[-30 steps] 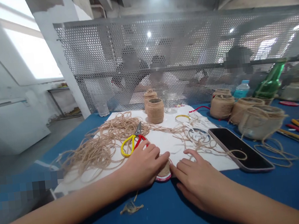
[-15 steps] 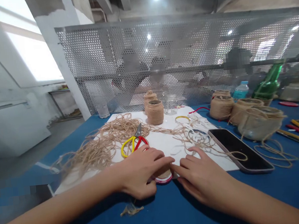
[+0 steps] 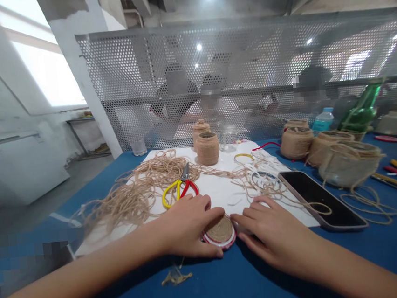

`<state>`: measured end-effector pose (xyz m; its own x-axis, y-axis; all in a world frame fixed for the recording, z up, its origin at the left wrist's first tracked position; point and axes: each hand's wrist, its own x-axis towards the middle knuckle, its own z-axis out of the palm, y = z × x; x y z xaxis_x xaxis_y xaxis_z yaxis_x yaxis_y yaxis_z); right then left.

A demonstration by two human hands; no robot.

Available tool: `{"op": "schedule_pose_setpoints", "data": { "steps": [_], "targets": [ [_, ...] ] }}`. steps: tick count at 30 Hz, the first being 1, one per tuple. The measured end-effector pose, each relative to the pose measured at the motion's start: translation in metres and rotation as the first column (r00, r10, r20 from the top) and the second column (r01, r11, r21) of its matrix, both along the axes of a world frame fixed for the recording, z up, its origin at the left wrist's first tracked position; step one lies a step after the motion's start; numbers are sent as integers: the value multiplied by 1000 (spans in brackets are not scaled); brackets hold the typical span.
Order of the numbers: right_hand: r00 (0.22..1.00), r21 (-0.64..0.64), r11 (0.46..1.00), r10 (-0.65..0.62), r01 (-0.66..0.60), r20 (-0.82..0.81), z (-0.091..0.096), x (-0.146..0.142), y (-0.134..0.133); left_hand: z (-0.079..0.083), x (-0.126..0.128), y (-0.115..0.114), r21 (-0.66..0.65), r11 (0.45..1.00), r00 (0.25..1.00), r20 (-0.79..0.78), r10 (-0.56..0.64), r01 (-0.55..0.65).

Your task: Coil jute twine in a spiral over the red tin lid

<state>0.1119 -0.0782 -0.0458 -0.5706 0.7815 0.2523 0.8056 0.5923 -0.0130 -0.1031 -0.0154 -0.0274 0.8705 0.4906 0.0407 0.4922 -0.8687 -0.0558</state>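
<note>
On the table in front of me lies a round twine coaster [image 3: 221, 231], a flat brown coil with a white and red rim. My left hand [image 3: 192, 227] curves around its left side, index finger across the far edge and thumb at the near edge. At the right rim, the index fingertip of my right hand [image 3: 271, 231] touches or nearly touches the coaster; its fingers are apart. Scissors [image 3: 184, 188] with one yellow and one red handle lie just beyond my left hand. Loose twine [image 3: 129, 200] is heaped to the left of them.
White paper [image 3: 220, 191] covers part of the blue table [image 3: 226, 287]. Twine-wrapped jars [image 3: 208, 149] and a clear jar [image 3: 229, 138] stand behind. A phone [image 3: 320, 198] lies right, near more jars, a green bottle [image 3: 365, 107] and pens. A perforated metal screen [image 3: 246, 60] closes the back.
My left hand's fingers have drawn back off the coaster's top to its left side, exposing the twine coil. The left thumb now reaches farther along the near edge. My right hand has barely moved.
</note>
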Motion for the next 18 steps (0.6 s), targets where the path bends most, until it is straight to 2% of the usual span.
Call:
{"op": "schedule_pose_setpoints", "data": {
  "steps": [7,18],
  "targets": [
    [998,-21,998,-52,52,18,3,-1,-2,-1,1,0,70,996,999,-6,47,-46],
    [970,35,990,-144,140,197,9,7,3,-6,1,1,77,976,979,22,202,-203]
  ]
}}
